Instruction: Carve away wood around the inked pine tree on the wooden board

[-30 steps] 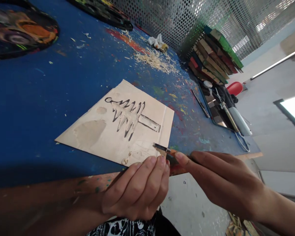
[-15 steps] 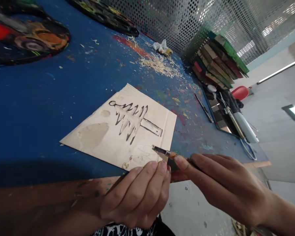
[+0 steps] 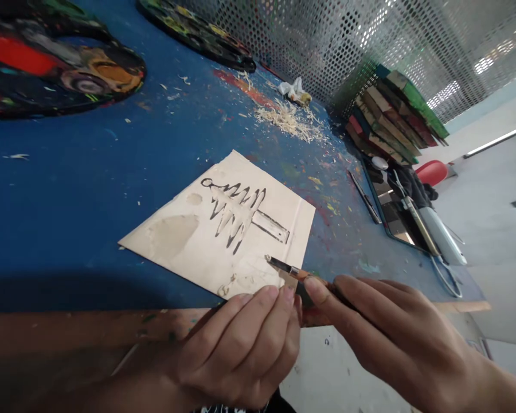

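A pale flat block (image 3: 184,258) lies at the table's front edge, carved and marked with a black zigzag, fishbone-like figure (image 3: 236,215). My left hand (image 3: 249,344) grips the block's near edge, fingertips on top and the thumb hidden below. In my right hand (image 3: 382,327) is a carving gouge (image 3: 281,265), its wooden handle pinched between thumb and fingers. The gouge's metal tip rests on or just over the block's surface, right of the figure's lower points. A few curled shavings (image 3: 227,285) lie on the block near my left fingertips.
Paint-smeared palettes (image 3: 107,71) lie at the far left of the blue table (image 3: 69,189). Beyond the block are a heap of shavings (image 3: 290,121) and crumpled tissue (image 3: 294,90). To the right stand stacked books (image 3: 395,115), a pen (image 3: 364,198) and a dark tablet (image 3: 389,215) with tools on it.
The view has shifted a little, so the table things appear further right and slightly lower. The gouge tip has moved slightly left across the block; both hands keep their grips.
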`<action>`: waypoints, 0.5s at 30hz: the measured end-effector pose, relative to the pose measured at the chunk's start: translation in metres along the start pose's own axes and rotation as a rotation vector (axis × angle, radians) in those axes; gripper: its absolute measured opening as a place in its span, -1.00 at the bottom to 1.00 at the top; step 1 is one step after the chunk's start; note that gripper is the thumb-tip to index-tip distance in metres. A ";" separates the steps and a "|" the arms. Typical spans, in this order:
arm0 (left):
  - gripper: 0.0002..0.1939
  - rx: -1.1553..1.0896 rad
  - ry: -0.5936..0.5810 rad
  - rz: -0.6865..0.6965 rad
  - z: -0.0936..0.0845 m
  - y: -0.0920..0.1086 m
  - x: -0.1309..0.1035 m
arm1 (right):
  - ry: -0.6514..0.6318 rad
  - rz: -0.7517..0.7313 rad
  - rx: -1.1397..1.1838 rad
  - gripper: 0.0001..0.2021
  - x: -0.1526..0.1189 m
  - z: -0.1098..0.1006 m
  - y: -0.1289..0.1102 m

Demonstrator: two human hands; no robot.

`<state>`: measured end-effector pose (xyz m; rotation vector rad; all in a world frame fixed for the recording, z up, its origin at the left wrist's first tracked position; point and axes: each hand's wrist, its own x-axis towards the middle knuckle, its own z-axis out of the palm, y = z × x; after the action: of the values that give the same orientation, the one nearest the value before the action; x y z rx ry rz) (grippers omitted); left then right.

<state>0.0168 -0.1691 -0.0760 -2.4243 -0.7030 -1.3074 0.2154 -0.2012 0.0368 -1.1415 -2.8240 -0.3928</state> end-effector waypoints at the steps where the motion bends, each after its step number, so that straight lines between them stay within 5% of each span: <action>1: -0.77 -0.029 0.001 -0.029 -0.002 0.002 0.002 | -0.010 0.008 0.015 -0.67 0.000 -0.001 0.000; 5: -0.69 -0.174 -0.075 -0.127 -0.016 0.001 0.016 | -0.052 0.035 0.057 -0.67 0.004 -0.008 0.002; 10: -0.82 -0.039 -0.112 -0.257 -0.025 -0.007 0.036 | -0.118 0.082 0.051 -0.70 0.012 -0.013 0.002; 15: -0.87 -0.007 -0.112 -0.229 -0.031 -0.006 0.035 | -0.109 0.067 -0.011 -0.67 0.014 -0.012 -0.002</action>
<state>0.0079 -0.1687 -0.0295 -2.4968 -1.0336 -1.2627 0.2036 -0.1959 0.0501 -1.2946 -2.8684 -0.3528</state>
